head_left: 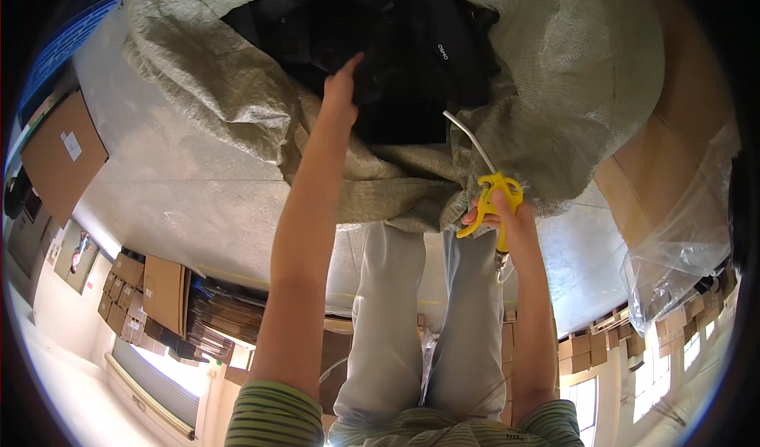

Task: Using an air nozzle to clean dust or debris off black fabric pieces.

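A large woven sack [586, 67] in grey-green lies with its mouth wide, and black fabric items [412, 51] fill it. My left hand [341, 92] reaches in over the sack's near rim, a finger stretched out against the black fabric. Its other fingers are partly lost in the dark, and I see nothing held in it. Nearer me, at the right, my right hand [513, 216] is closed round a yellow air blow gun [492, 187]. The gun's bent metal nozzle points up and left toward the sack's mouth; a fitting hangs below its handle.
Cardboard [673, 130] and clear plastic film [673, 257] lie to the right of the sack. On the left stand a brown carton [65, 155], a blue slatted crate [67, 39] and stacked boxes [127, 289]. Grey concrete floor [182, 162] runs beneath.
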Tool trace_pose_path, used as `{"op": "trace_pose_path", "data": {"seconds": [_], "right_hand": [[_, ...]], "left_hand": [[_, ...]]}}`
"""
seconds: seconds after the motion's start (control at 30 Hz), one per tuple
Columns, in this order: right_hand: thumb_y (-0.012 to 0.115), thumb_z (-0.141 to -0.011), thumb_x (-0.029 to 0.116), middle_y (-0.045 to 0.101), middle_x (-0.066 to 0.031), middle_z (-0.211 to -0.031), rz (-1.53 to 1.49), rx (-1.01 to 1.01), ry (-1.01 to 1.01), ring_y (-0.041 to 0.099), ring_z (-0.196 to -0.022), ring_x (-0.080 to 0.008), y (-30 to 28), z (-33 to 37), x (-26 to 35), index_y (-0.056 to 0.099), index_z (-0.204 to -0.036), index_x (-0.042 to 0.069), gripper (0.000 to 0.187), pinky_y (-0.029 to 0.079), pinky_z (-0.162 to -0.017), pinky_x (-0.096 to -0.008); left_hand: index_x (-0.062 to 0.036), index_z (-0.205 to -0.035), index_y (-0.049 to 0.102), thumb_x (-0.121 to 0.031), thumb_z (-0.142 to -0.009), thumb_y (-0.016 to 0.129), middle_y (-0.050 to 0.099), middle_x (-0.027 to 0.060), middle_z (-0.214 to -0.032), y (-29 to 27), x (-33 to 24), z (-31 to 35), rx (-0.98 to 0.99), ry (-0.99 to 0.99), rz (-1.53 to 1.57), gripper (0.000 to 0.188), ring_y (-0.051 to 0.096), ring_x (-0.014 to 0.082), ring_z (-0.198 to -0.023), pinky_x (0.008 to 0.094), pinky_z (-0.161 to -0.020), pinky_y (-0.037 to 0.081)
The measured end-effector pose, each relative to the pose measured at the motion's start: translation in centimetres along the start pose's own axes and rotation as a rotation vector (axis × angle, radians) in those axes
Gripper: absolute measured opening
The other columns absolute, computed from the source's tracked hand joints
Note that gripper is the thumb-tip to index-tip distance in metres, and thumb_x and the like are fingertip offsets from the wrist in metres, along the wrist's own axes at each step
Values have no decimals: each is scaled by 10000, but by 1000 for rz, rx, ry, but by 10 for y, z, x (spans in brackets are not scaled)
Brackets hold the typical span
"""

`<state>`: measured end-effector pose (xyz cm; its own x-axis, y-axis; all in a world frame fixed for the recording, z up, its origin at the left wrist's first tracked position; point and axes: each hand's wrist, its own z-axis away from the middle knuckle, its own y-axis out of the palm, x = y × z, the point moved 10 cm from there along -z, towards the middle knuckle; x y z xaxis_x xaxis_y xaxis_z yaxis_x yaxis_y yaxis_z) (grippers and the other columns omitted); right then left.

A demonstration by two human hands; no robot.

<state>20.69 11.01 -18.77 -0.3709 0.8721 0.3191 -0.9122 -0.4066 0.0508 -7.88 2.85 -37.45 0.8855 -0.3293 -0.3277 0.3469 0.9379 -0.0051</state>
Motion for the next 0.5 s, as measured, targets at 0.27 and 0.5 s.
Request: {"op": "trace_pose_path", "data": {"seconds": [0.27,0.5], "right_hand": [[601,-830,408,523,-34,-550,390,-27,23,522,-472,-102,38,28,44,573,-809,-6,416,414,-441,-242],[577,-840,424,498,-17,-526,539,183,90,494,-448,-94,66,54,49,565,-774,24,406,397,-437,-235]], "left_hand": [[32,-1246,247,-236,-771,668,535,290,-1087,-19,-67,167,-284,607,-849,689,523,423,-1026,425,-870,417],[-49,-1338,115,-228,-781,659,522,299,-1119,-80,-91,188,-377,516,-885,800,526,417,-1044,417,-881,419]]}}
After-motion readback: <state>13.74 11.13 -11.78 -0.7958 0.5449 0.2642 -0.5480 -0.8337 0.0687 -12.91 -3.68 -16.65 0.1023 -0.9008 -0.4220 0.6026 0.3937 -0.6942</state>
